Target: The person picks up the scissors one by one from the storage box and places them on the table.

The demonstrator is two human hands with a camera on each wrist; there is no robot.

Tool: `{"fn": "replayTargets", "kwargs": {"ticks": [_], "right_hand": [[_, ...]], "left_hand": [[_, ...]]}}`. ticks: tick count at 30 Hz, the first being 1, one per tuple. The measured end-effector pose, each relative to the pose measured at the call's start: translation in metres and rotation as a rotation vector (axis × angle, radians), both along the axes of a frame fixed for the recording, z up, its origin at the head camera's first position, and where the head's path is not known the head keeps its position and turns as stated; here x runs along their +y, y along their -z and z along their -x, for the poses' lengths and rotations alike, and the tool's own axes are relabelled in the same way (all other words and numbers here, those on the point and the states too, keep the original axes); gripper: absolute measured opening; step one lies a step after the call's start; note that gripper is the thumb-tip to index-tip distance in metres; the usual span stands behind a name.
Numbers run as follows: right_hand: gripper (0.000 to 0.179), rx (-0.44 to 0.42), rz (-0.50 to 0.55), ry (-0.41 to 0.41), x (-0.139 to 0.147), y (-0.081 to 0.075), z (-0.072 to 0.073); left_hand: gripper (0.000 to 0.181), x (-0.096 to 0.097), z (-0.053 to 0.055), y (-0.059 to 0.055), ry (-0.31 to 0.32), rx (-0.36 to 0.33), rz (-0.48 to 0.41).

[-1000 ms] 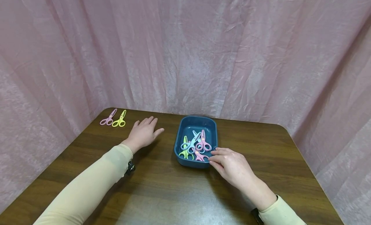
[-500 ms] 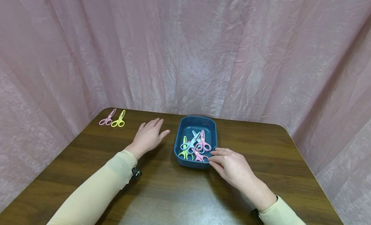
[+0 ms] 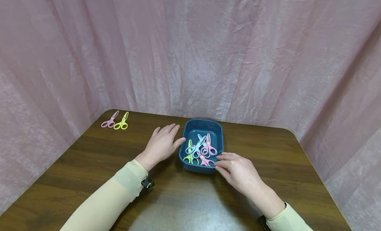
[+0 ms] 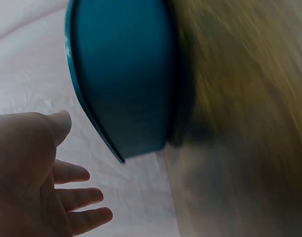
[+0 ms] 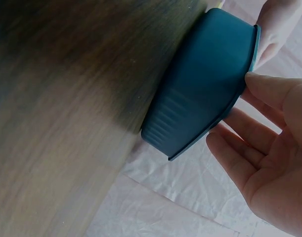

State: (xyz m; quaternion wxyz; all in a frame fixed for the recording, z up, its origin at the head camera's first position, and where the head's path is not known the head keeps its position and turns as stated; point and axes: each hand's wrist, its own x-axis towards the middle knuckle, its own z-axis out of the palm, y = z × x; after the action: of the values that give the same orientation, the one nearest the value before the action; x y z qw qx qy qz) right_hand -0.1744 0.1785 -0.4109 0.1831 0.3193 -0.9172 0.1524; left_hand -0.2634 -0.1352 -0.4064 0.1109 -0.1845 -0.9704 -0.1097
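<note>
A dark blue plastic box [image 3: 200, 168] stands on the table with several small scissors inside. Light blue scissors [image 3: 196, 148] and pink scissors [image 3: 209, 146] lie on top, with green scissors [image 3: 190, 155] at the left. My right hand [image 3: 239, 171] holds the rim at the near right corner, its thumb [image 5: 264, 89] against the edge. Beside the left wall is my left hand [image 3: 162, 145], fingers spread and holding nothing. In the left wrist view its thumb [image 4: 59, 126] appears apart from the box.
Light purple scissors [image 3: 110, 120] and yellow scissors [image 3: 121, 122] lie side by side at the far left corner of the wooden table [image 3: 178, 204]. A pink curtain [image 3: 205, 59] hangs behind the table and along both sides.
My left hand has moved right, away from the two scissors at the far left, up to the box's left side. The right hand and the box have stayed in place.
</note>
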Motion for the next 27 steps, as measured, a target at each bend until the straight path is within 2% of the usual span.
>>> {"fn": "replayTargets", "kwargs": {"ticks": [6, 18, 24, 27], "right_hand": [[0.017, 0.005, 0.000, -0.003, 0.000, 0.001, 0.001], [0.018, 0.014, 0.005, 0.000, -0.001, 0.000, 0.001], [0.019, 0.003, 0.011, 0.005, -0.001, 0.001, 0.001], [0.019, 0.004, 0.012, 0.006, -0.002, 0.001, 0.001]], "left_hand": [[0.072, 0.017, -0.011, -0.006, 0.052, -0.009, -0.005], [0.066, 0.045, -0.027, -0.008, 0.179, 0.020, 0.052], [0.062, 0.055, -0.030, -0.006, 0.242, 0.004, 0.067], [0.061, 0.057, -0.030, -0.004, 0.254, -0.018, 0.093]]}}
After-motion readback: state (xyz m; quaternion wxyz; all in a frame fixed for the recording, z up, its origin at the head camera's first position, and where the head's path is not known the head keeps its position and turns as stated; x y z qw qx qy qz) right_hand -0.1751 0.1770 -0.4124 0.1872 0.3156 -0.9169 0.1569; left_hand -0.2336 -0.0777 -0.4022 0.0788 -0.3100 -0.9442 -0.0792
